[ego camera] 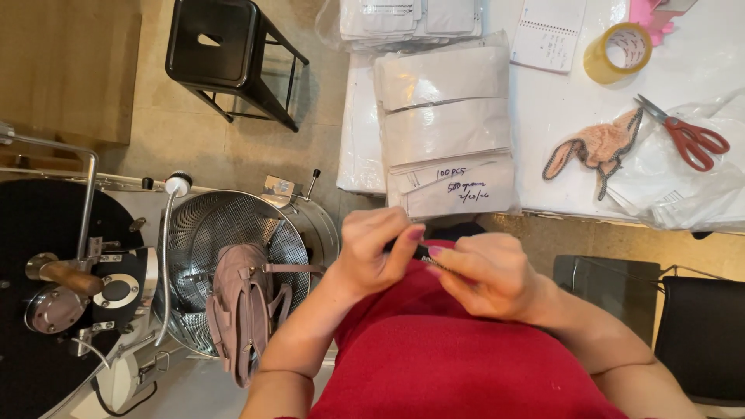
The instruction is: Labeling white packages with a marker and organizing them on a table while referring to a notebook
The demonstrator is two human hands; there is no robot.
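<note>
- Hands at chest height, above a red garment (458,357): the left hand (376,252) and right hand (489,275) meet over a slim dark pen-like object (421,251), possibly a marker, held well short of the table (559,109).
- Left hand: curled around one end of the object, thumb pressed on top. Right hand: fingertips pinched on the other end, as if pulling or twisting a cap; whether a cap is on or off cannot be told.
- Risk, judged: a sudden release under the opposed pull could fling the object or a cap down toward the perforated metal drum (233,256), where a mauve handbag (244,310) lies, or onto the floor.
- Risk, judged: an exposed tip so near the red garment could mark the cloth.
- Appearance of the object: narrow, black, mostly hidden by the fingers, with only a short middle length showing.
- Surroundings: bundled white packets (446,124), one bearing handwriting, on the table; red-handled scissors (691,138) and a roll of tape (618,51) lie well apart.
</note>
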